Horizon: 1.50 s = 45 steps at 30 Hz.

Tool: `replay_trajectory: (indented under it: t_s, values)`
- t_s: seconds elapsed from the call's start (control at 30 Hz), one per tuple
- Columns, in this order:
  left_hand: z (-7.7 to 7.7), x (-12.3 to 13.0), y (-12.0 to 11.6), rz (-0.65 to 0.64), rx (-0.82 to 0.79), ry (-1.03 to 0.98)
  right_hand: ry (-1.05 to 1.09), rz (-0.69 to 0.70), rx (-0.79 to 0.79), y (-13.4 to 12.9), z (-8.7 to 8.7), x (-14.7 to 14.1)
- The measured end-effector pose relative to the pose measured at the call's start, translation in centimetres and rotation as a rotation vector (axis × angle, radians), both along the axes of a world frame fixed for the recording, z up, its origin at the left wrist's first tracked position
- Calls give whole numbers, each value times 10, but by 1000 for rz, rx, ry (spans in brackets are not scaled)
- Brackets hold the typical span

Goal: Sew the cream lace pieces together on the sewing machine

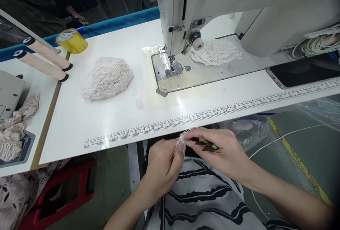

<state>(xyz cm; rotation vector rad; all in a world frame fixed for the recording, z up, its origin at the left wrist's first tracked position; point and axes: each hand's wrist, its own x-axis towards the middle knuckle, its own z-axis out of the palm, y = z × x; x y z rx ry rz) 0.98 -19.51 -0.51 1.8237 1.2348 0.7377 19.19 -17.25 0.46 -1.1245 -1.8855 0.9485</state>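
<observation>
Just off the front edge of the white table, my left hand (165, 159) is closed on a small piece of white lace (181, 140). The fingertips of my right hand (220, 148) pinch the same lace from the other side. A small tool with green and dark parts (209, 145) is tucked in my right hand, its far end hidden by the fingers. On the table lies a pile of white lace pieces (107, 77), left of the sewing machine (174, 21). More white lace (215, 52) rests on the machine bed, right of the needle.
A printed ruler (159, 127) runs along the table's front edge. Yellow tape (71, 41) and two thread spools (42, 66) stand at the left. A phone (302, 70) lies at the right. Below left are a red stool (89, 184) and patterned cloth.
</observation>
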Motion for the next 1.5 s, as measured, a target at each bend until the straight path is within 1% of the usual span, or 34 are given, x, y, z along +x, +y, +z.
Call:
replay_trajectory:
  t_s: [0.17,0.27,0.33,0.4,0.5,0.6,0.67,0.77,0.83,0.87,0.93,1.03,1.1,1.23,1.4,1.5]
  values:
    - [-5,3,0,-32,280,217,-70,24,100,-2,-7,2]
    - [-5,6,1,-18,445,333,-115,7,210,-3,-6,2]
    - [-3,8,1,-9,522,388,-163,6,302,-3,-4,2]
    - [-2,9,1,-6,549,414,-202,12,347,-4,-2,3]
    - [0,10,2,4,518,404,-186,15,297,-3,0,4]
    - [2,8,2,0,415,324,-150,39,232,-3,0,5]
    - [2,5,2,-19,275,223,-150,59,234,-2,0,5]
    - [2,0,3,-29,-64,-12,-131,68,239,-2,-2,6]
    - [2,-2,4,-5,-259,-151,-97,41,224,-2,-4,5]
    - [3,-3,4,16,-317,-199,-79,20,216,-2,-5,5]
    - [4,-3,6,54,-375,-263,-49,-27,208,-2,-4,3]
    - [4,-2,8,120,-391,-328,-8,-70,183,-3,-2,-1]
    - [4,-1,9,162,-374,-342,11,-96,128,-4,-1,-4]
    - [1,2,5,192,-295,-276,36,-118,43,-3,0,-7]
    - [-4,3,0,158,-90,-112,31,-117,36,-1,-1,-8]
    - [-8,3,0,120,129,-12,31,-114,39,0,-1,-8]
